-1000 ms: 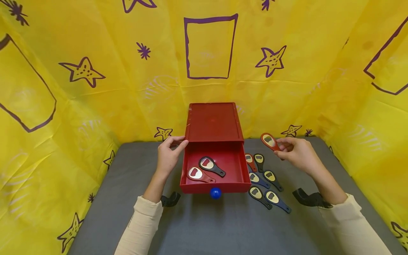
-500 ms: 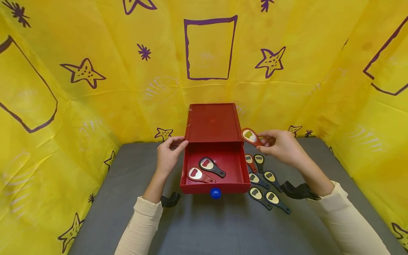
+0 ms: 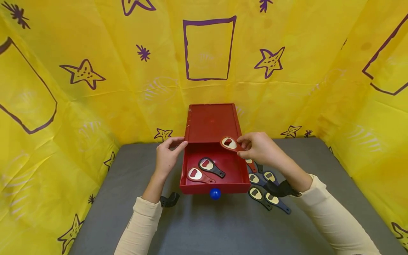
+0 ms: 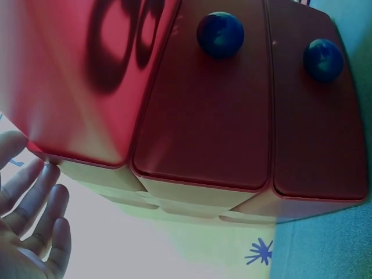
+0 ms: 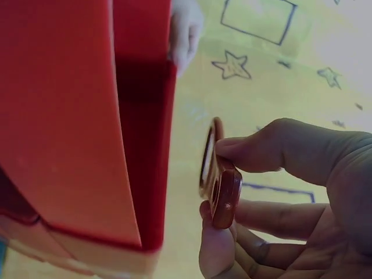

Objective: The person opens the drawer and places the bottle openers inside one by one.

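My right hand (image 3: 261, 147) pinches a red bottle opener (image 3: 234, 146) by its handle, thumb against fingers, over the right rear part of a pulled-out red drawer (image 3: 215, 187). In the right wrist view the opener (image 5: 226, 197) appears edge-on. Inside the drawer lie a black bottle opener (image 3: 216, 170) and another red bottle opener (image 3: 205, 179), side by side. My left hand (image 3: 166, 156) touches the front left top corner of the red cabinet (image 3: 211, 122). Its fingers look relaxed along the cabinet's side in the left wrist view.
Several bottle openers lie on the grey table (image 3: 207, 230) right of the drawer, including a black one (image 3: 259, 198) and a blue one (image 3: 278, 202). A blue knob (image 3: 215, 193) sticks out in front. Two closed lower drawers (image 4: 200, 116) show beneath. Yellow cloth (image 3: 127, 95) surrounds the table.
My right hand has carried the red bottle opener leftward, from beside the cabinet to over the open drawer. The left hand has stayed at the cabinet corner.
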A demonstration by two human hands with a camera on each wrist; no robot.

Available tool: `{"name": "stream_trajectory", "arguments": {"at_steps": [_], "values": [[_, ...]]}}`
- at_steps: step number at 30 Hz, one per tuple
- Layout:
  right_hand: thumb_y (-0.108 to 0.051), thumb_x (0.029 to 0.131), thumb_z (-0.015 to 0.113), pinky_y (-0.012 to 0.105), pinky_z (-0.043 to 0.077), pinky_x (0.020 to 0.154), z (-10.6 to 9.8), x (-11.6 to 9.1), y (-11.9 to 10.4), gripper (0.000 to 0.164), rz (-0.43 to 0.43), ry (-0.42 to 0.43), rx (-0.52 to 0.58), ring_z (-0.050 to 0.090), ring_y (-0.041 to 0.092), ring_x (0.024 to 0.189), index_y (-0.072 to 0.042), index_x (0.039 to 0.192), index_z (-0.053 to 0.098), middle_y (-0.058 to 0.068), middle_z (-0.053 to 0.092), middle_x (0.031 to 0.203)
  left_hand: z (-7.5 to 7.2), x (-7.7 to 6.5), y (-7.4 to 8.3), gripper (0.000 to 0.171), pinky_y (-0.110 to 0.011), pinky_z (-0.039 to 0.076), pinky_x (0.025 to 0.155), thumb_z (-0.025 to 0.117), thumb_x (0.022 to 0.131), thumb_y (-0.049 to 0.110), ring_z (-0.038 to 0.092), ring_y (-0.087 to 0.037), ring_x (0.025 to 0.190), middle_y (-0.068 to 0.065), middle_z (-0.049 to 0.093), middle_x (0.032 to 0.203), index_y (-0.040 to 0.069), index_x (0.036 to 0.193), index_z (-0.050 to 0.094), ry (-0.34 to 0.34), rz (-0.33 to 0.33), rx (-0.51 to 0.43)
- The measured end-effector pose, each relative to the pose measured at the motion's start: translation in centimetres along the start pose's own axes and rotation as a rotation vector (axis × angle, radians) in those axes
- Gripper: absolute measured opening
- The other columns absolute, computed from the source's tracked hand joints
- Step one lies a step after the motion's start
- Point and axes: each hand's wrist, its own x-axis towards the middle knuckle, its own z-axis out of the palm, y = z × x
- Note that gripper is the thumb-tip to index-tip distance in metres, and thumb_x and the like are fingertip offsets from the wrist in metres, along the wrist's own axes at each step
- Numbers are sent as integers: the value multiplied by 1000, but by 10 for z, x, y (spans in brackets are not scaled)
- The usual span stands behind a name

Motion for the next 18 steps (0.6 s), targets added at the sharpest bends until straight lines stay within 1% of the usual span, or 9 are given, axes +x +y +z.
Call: {"name": "stream_trajectory", "arguments": {"at_steps": [2, 4, 9, 11, 15, 17, 18], "values": [[-9, 79, 74, 26, 50, 64, 5, 4, -3, 30, -7, -16, -21, 59, 18, 74, 4, 106, 70, 9, 68, 82, 0, 0, 0, 27, -21, 52, 77, 77, 84, 24, 63, -17, 88, -13, 74, 101, 5, 103, 74, -3, -3, 3], [-9, 79, 75, 25, 50, 63, 10, 7, -5, 30, -11, -30, -43, 59, 18, 73, 4, 106, 70, 9, 69, 82, 0, 0, 0, 28, -22, 52, 78, 77, 84, 24, 64, -19, 89, -13, 74, 102, 5, 103, 74, -8, -7, 3], [-11, 79, 76, 23, 49, 57, 21, 13, -13, 32, -8, -55, -82, 57, 16, 67, 2, 107, 70, 8, 68, 79, 0, 0, 0, 28, -29, 53, 82, 77, 84, 23, 64, -22, 91, -14, 74, 103, 4, 104, 74, -18, -19, -3], [-11, 78, 76, 22, 47, 56, 23, 13, -16, 33, -8, -68, -89, 56, 16, 65, 2, 108, 70, 7, 67, 78, 0, 0, 2, 28, -27, 52, 82, 77, 85, 20, 64, -23, 93, -16, 73, 105, 2, 105, 73, -24, -31, -3], [-12, 78, 76, 23, 42, 55, 29, 14, -21, 32, -28, -100, -130, 51, 16, 64, 2, 106, 71, 3, 61, 68, -3, -3, 22, 26, -16, 48, 80, 75, 85, 11, 63, -26, 92, -21, 72, 106, -5, 105, 71, -39, -33, 0], [-13, 77, 76, 24, 41, 56, 34, 15, -22, 30, -39, -110, -168, 50, 17, 66, 1, 103, 72, 2, 59, 67, -5, -5, 33, 24, -12, 46, 78, 74, 85, 7, 62, -22, 89, -24, 71, 105, -7, 104, 70, -42, -26, 5], [-13, 76, 76, 25, 41, 57, 37, 16, -21, 27, -40, -112, -191, 50, 17, 66, 0, 99, 72, 2, 58, 66, -6, -6, 37, 23, -11, 46, 77, 74, 85, 6, 61, -18, 87, -24, 71, 104, -8, 103, 70, -42, -15, 4]]}}
